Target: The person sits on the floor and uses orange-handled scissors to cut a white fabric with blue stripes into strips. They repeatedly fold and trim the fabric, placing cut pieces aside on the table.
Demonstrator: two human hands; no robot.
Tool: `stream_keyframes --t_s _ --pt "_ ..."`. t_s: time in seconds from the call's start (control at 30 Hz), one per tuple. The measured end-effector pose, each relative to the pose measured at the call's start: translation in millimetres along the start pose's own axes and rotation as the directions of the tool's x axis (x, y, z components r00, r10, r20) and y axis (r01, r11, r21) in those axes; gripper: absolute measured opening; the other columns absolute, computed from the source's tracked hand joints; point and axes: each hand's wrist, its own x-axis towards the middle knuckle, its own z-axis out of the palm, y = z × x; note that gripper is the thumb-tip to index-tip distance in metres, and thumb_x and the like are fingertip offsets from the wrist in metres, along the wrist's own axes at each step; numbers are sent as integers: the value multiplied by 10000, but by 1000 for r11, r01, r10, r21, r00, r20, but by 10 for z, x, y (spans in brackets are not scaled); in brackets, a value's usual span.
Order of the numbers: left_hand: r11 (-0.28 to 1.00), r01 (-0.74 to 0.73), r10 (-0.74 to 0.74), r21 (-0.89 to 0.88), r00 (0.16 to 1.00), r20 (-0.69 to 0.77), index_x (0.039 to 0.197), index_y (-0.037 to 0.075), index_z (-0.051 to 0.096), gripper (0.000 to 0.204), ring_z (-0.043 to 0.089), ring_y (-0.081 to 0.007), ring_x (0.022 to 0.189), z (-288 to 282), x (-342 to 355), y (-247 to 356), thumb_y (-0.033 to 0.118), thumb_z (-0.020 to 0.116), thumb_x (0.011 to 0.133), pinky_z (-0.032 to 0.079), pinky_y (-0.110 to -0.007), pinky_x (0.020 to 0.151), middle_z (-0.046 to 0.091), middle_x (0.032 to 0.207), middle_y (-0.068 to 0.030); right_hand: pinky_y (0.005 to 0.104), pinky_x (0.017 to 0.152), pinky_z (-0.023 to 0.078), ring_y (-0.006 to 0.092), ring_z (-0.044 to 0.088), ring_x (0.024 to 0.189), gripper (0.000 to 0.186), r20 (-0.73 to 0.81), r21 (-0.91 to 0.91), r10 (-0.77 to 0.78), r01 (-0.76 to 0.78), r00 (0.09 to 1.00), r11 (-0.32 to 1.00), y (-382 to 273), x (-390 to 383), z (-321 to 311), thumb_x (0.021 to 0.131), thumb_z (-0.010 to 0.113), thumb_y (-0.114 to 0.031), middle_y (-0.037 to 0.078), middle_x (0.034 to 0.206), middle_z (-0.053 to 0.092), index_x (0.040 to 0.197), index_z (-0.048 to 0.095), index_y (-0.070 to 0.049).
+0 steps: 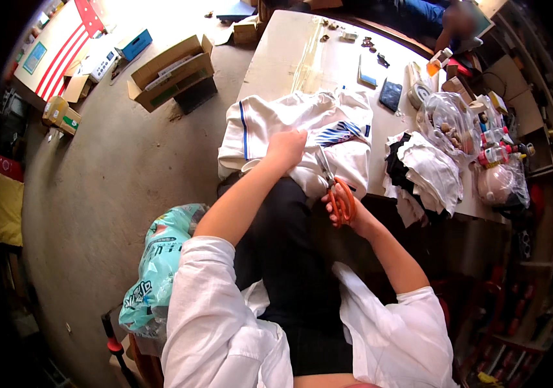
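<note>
A white garment (270, 116) with a blue stripe and a blue-patterned patch lies over the near end of the table and hangs off its edge. My left hand (287, 150) is closed on its cloth, left of the patch. In my right hand (347, 215) is a pair of scissors (341, 202) with orange handles, my fingers around the loops. The metal blades point away from me and lie against the white cloth; whether cloth is between them I cannot tell.
On the table (276, 58), a pile of white and black cloths (428, 171), a plastic bag (448, 123), bottles and a dark phone-like object (391, 95) stand to the right. A cardboard box (173, 71) and a turquoise bag (160, 265) are at left. Another person's arm (444, 35) shows at the far right.
</note>
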Motion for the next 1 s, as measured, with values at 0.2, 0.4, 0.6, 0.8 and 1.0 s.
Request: stream_keyframes --t_s 0.2,0.4,0.6,0.8,1.0 --pt "989 93 -101 -117 993 -59 871 27 576 172 606 -344 868 56 -82 -10 166 558 771 486 -447 734 614 891 -162 255 584 457 108 522 599 647 -20 90 -51 53 998 995 71 184 166 840 408 -697 -14 740 508 1006 505 -79" --pt "996 19 -28 -85 993 -113 839 45 596 163 627 -344 795 -126 -118 110 179 526 779 507 -445 679 626 871 -160 239 524 429 93 477 584 625 -137 211 -128 155 982 965 64 400 482 789 485 -717 -25 721 450 931 466 -109" --pt "975 -152 143 -165 988 -66 811 42 571 149 611 -337 798 -153 -231 69 178 516 781 487 -433 702 609 845 -150 237 490 406 87 435 573 600 -278 189 -226 284 933 940 56 529 602 813 474 -692 -24 699 414 921 467 -102" --pt "953 -220 178 -208 963 -201 743 51 582 114 578 -321 835 -69 -232 -47 161 567 763 474 -408 734 591 821 -136 217 492 402 84 451 594 580 -287 135 -269 317 919 939 141 506 561 823 477 -678 -28 713 435 931 486 -108" --pt "937 -215 130 -276 946 -295 757 55 617 217 566 -328 899 5 -34 -245 267 659 773 463 -406 786 593 874 -133 215 490 392 76 413 601 567 -304 111 -218 261 927 959 154 391 369 816 510 -655 -15 738 400 948 494 -104"
